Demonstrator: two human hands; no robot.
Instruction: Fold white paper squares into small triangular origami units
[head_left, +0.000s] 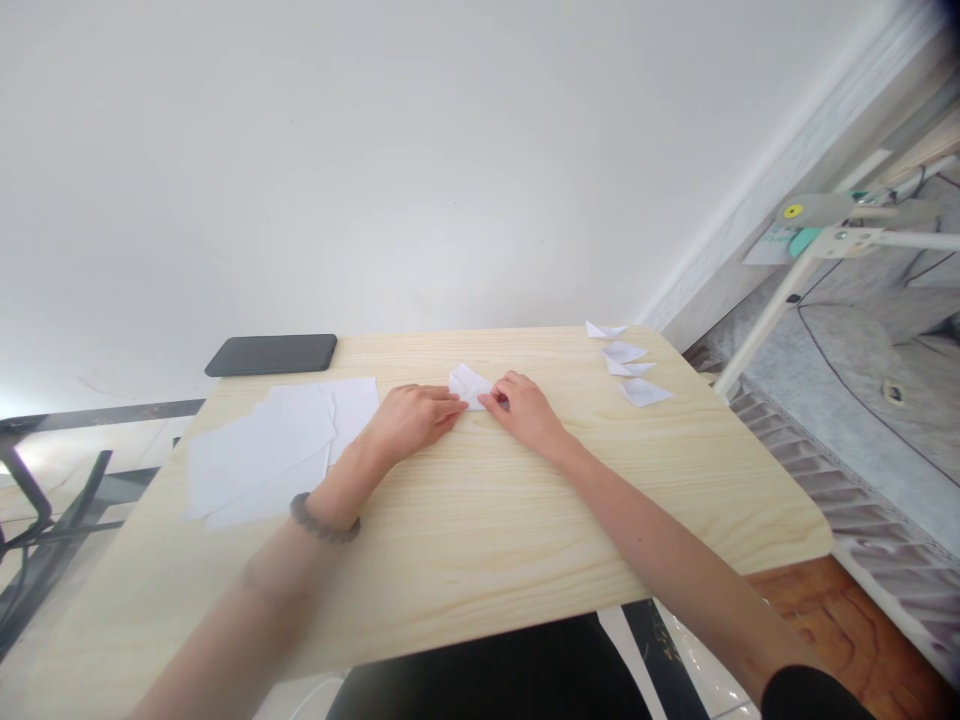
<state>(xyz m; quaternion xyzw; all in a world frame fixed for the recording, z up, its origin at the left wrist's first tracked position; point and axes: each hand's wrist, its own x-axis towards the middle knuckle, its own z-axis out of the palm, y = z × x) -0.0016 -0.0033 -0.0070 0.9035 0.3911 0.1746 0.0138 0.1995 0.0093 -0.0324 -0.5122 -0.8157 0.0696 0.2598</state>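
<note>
A small folded piece of white paper [468,382] lies on the wooden table between my two hands. My left hand [420,415] rests flat at its left side, fingers stretched out and touching the paper's lower left edge. At the right corner my right hand [521,405] pinches the paper between thumb and curled fingers. Part of the paper is hidden under the fingertips. Toward the table's far right, several folded white paper pieces [646,391] with pointed ends stand in a row.
Loose white sheets [262,445] overlap on the left of the table [480,560]. Behind them a black phone-like slab [272,354] lies near the back edge. A white wall rises behind the table. On the right are a white metal frame [772,320] and a grey covered surface [885,350].
</note>
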